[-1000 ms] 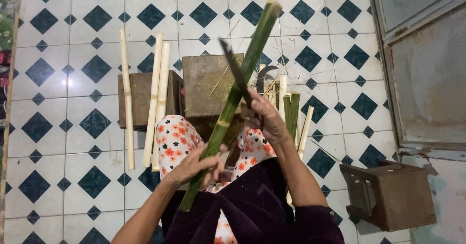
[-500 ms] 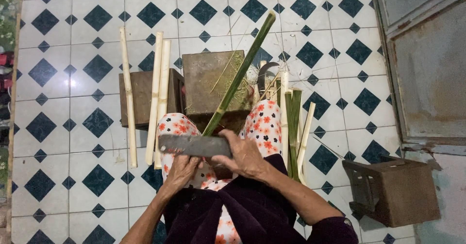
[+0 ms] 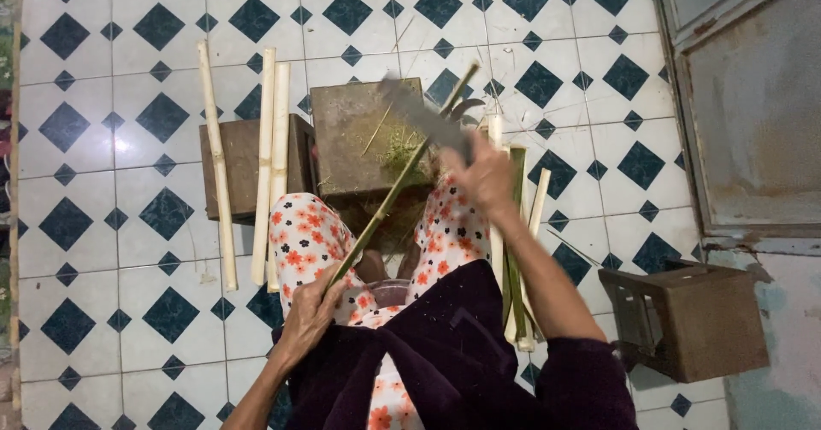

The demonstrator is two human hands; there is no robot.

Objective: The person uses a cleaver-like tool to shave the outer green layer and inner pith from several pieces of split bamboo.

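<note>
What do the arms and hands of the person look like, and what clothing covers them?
Both forearms are bare. The left hand and the right hand wear no gloves, and no ring or watch shows. A dark purple sleeve, of a soft velvet-like cloth, covers the right upper arm down to about the elbow. The same dark garment covers the body; the left sleeve is hardly in view.

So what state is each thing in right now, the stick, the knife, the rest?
Left hand: closed around the green strip's near end.
Green bamboo strip: thin, slanted across the wooden block.
Right hand: gripping the knife.
Knife: raised, blurred.
Pale bamboo pieces: lying on the floor.
Brown stool: on its side.
</note>
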